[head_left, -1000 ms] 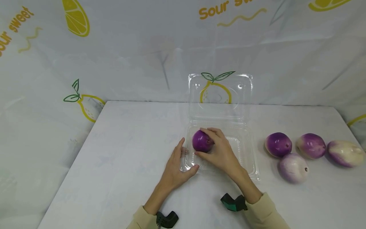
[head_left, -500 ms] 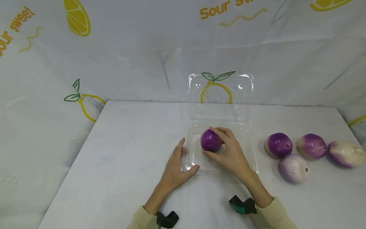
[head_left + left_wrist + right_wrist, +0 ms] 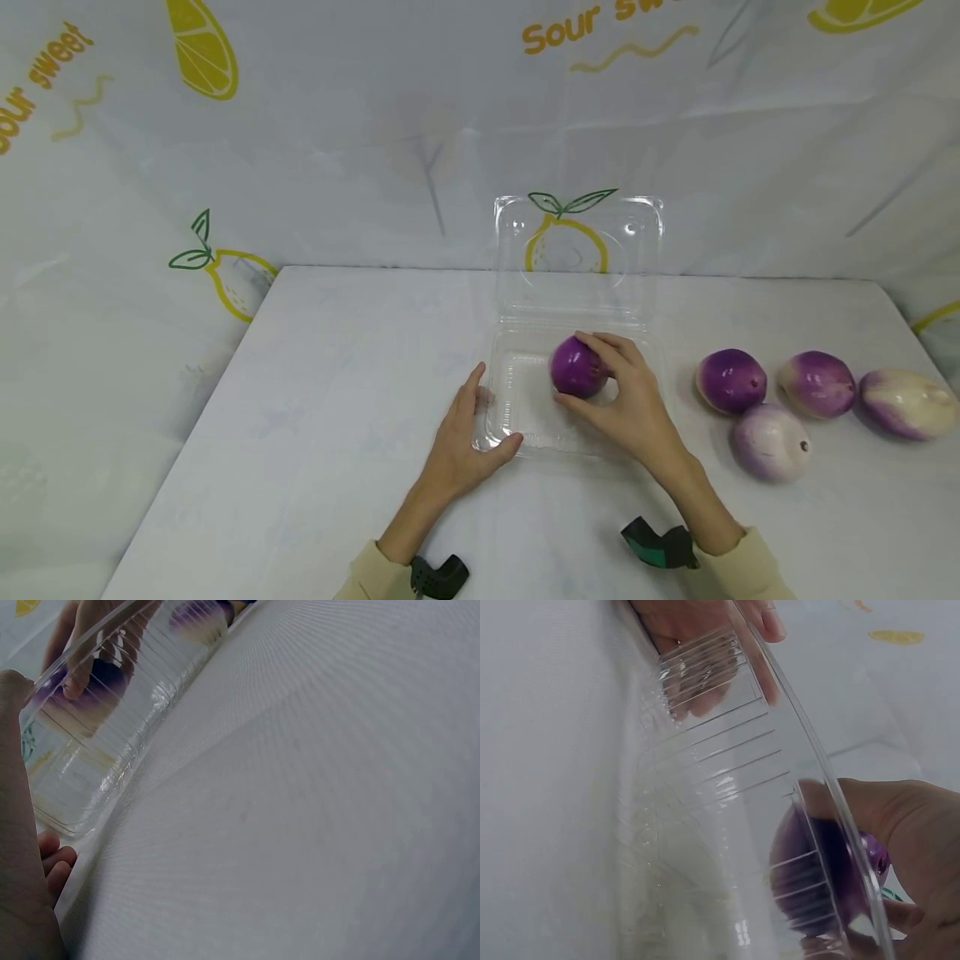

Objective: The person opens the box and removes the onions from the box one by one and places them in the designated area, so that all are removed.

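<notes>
A glossy round purple-and-cream fruit or vegetable is in the clear hinged plastic container, over its right half. My right hand holds it from the right, thumb in front and fingers behind. The right wrist view shows the purple skin through the container's clear wall, so its contact with the base is hard to tell. At the container's front left corner is my left hand, fingers straight along the left side and thumb at the front rim. In the left wrist view, my left hand is partly cut off.
The container's lid stands raised at the back. Right of the container lie similar pieces: a dark purple one, a paler purple one, a whitish one and a long cream one. A lemon-print sheet hangs behind the table.
My right hand has moved to the right with the round purple piece, from the container's left part to its right part. My left hand has stayed at the front left corner.
</notes>
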A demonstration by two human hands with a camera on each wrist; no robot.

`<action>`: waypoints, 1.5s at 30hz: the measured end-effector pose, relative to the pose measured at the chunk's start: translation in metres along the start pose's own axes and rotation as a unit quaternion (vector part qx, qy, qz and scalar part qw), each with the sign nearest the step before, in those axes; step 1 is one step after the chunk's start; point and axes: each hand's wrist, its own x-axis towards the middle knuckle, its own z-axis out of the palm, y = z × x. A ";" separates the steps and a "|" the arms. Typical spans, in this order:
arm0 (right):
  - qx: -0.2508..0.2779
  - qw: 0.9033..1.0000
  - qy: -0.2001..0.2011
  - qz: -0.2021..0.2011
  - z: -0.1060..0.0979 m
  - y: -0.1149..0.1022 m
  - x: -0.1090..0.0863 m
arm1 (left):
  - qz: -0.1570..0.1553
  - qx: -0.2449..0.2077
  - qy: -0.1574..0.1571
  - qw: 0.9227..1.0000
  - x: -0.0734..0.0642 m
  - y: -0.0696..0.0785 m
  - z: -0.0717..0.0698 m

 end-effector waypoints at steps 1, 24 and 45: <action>-0.002 1.000 0.003 -0.002 -0.001 0.000 0.000 | -0.001 -0.001 -0.001 1.000 0.000 0.000 0.000; 0.002 0.998 0.055 -0.003 -0.027 0.007 -0.015 | -0.005 -0.002 0.001 1.000 -0.001 0.001 0.000; -0.025 0.995 0.096 0.016 -0.071 0.008 -0.040 | -0.011 -0.009 -0.004 1.000 -0.001 0.001 0.001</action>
